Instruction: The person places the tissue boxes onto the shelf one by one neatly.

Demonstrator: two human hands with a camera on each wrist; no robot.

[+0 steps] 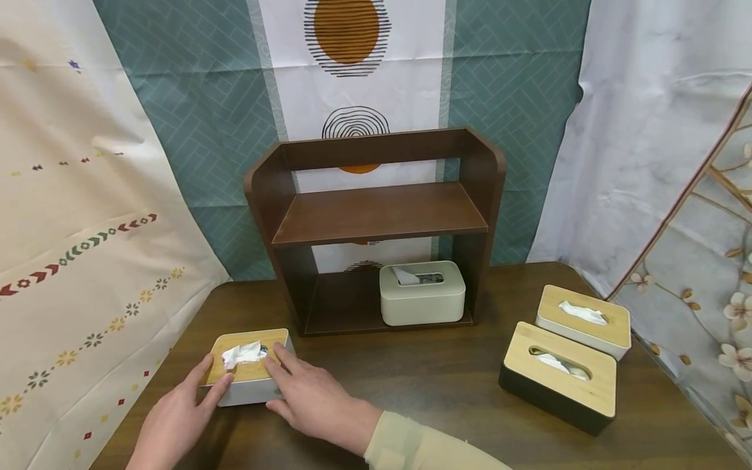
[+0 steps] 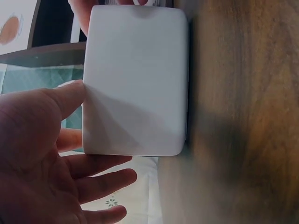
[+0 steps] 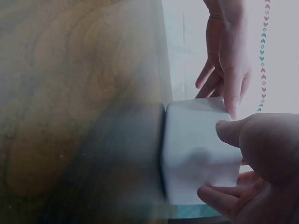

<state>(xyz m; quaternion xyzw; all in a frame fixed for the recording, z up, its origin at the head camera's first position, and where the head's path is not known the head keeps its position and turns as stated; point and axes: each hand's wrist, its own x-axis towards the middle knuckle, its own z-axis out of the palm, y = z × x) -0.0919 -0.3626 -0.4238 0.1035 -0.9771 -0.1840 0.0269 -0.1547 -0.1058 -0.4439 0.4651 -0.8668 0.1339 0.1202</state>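
1. Across the brown wood-grained table (image 1: pixel 411 411), tissue boxes stand to left and right.
2. The dark brown, two-tier wooden shelf (image 1: pixel 382 212) carries a pale grey-green rectangular box (image 1: pixel 423 310) at the right of its lower tier; a tissue lies in the slot.
3. At your right, the black box with a pale wood lid (image 1: pixel 552 396) shows tissue low in its slot. Just beside it is a second white box, wood-lidded (image 1: pixel 613 328), also with tissue.
4. The nearer white box with a light wood lid (image 1: pixel 249 375) sits at the table's left. Grip its walls, not the lid, and keep it level.
5. Your left hand (image 1: pixel 188 398) clasps its left end, your right hand (image 1: pixel 314 395) its right; match their pressure.
6. Keep fingertips off its crumpled white tissue (image 1: pixel 242 354).
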